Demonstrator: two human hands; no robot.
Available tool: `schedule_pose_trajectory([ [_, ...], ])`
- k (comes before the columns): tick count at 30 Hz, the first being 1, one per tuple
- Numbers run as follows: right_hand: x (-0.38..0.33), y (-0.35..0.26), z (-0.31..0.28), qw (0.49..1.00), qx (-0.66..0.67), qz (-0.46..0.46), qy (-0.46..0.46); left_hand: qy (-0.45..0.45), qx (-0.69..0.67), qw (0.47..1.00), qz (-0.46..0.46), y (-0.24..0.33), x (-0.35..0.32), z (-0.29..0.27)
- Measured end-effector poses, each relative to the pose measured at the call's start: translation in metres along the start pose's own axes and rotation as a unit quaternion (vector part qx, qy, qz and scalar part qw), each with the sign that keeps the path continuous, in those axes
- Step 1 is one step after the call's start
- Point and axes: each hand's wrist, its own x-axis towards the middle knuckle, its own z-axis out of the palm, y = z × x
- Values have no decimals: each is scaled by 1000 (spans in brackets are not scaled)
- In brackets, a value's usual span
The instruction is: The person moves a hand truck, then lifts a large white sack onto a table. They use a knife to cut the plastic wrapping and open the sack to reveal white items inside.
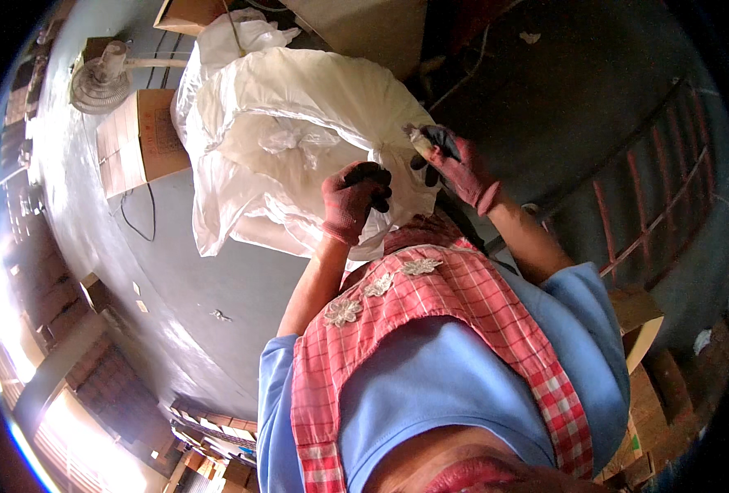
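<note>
A large translucent white plastic bag [298, 78] spreads in front of me, its mouth gaping toward my body and crumpled film inside. My left hand [356, 200], in a red glove with black fingers, is closed over the bag's near edge. Its curled fingers hide whatever is in them. Just to the right, my right hand [456, 168], in a matching glove, grips a small tan piece [421, 145] with a ragged, greyish end between thumb and fingers. That piece is beside the right side of the bag; its kind is unclear.
A cardboard box [144, 140] stands left of the bag, with a fan [101, 80] behind it. A dark cord [138, 222] lies on the grey floor [192, 287]. Reddish metal bars [660, 181] are at the right, and an open carton [635, 320] is by my right elbow.
</note>
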Motion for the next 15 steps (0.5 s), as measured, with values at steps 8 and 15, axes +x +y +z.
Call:
schedule_pose_trajectory([
  [8, 35, -43, -3, 985, -112, -24, -132, -36, 14, 999, 13, 6, 6, -3],
  [15, 33, -40, -10, 976, -163, -36, -142, -56, 2, 998, 30, 9, 10, -7],
])
